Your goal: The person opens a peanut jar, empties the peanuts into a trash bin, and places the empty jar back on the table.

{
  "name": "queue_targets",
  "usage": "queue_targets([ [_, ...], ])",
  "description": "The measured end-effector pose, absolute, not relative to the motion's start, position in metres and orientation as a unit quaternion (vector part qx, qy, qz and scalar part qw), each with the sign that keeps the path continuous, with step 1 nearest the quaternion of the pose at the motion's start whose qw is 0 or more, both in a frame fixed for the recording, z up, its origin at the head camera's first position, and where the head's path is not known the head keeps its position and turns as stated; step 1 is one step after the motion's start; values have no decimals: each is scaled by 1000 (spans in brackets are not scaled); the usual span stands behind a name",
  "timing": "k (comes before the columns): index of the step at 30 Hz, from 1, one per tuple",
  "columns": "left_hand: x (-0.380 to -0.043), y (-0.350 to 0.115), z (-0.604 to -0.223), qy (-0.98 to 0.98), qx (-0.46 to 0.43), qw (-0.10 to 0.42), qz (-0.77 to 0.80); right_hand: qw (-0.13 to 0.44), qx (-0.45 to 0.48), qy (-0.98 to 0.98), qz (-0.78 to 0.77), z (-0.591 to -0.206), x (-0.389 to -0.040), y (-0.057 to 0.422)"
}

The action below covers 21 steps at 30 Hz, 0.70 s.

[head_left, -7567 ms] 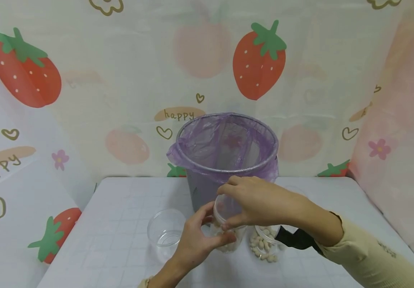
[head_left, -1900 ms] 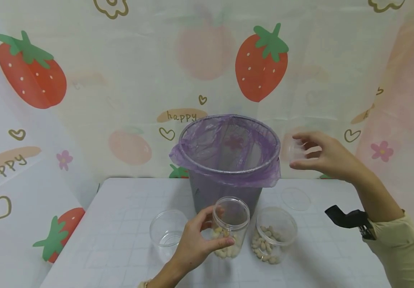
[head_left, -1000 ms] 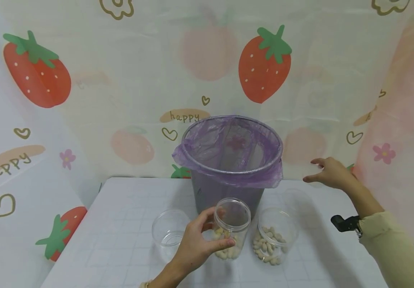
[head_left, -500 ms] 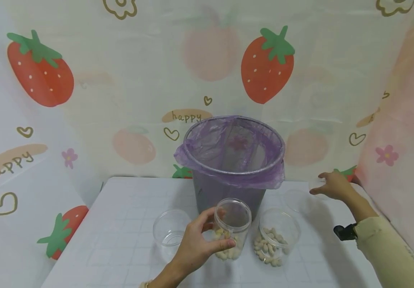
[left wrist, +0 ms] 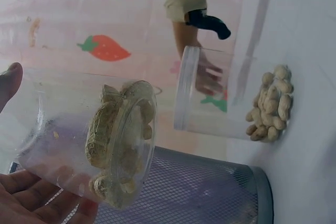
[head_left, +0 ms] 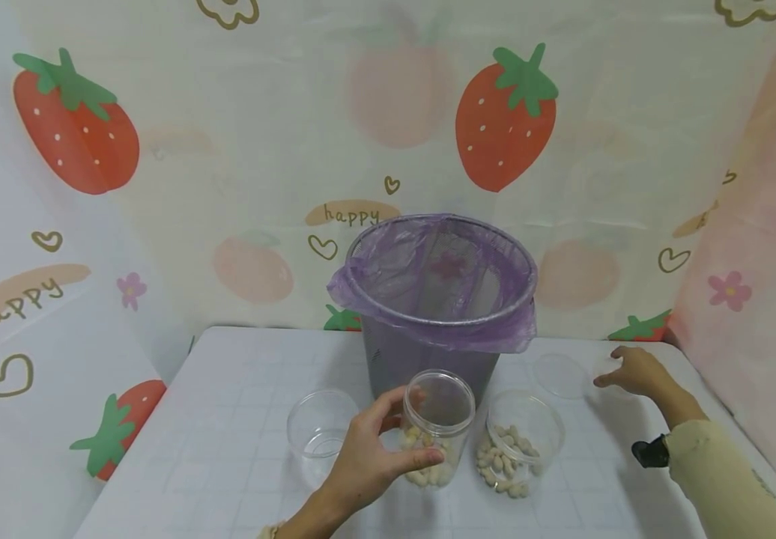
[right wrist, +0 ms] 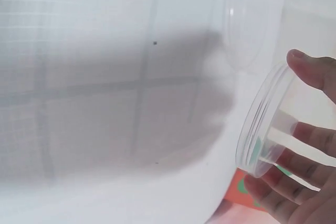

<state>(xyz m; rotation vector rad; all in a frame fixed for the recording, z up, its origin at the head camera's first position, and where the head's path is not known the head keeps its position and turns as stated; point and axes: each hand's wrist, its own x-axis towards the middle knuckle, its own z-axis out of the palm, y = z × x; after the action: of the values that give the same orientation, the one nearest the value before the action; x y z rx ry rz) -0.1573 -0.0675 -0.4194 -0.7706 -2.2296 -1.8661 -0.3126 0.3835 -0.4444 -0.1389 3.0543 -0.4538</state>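
My left hand grips a clear, lidless jar with peanuts at its bottom, thumb in front and fingers behind. In the left wrist view the peanuts lie against the jar's base. My right hand is low over the far right part of the table. It holds a clear screw lid by the rim, between thumb and fingers. Right of the held jar stands a second open jar with peanuts. Another clear lid lies flat on the table, left of my right hand.
A grey mesh bin lined with a purple bag stands behind the jars. At the left is a clear open jar with nothing visible inside. A strawberry-print curtain hangs behind the white table.
Earlier my right hand was on the lid of the jar in my left hand. It has lifted that lid off, swung right and lowered toward the table. My left hand keeps its grip.
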Motion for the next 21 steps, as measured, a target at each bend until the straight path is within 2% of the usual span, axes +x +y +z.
queue_targets([
  [17, -159, -66, -420, -746, -241, 50, -619, 91, -15, 981, -172, -463, -310, 386],
  [21, -158, -66, -422, -745, -242, 45, -620, 125, 11, 975, -184, -472, -309, 388],
])
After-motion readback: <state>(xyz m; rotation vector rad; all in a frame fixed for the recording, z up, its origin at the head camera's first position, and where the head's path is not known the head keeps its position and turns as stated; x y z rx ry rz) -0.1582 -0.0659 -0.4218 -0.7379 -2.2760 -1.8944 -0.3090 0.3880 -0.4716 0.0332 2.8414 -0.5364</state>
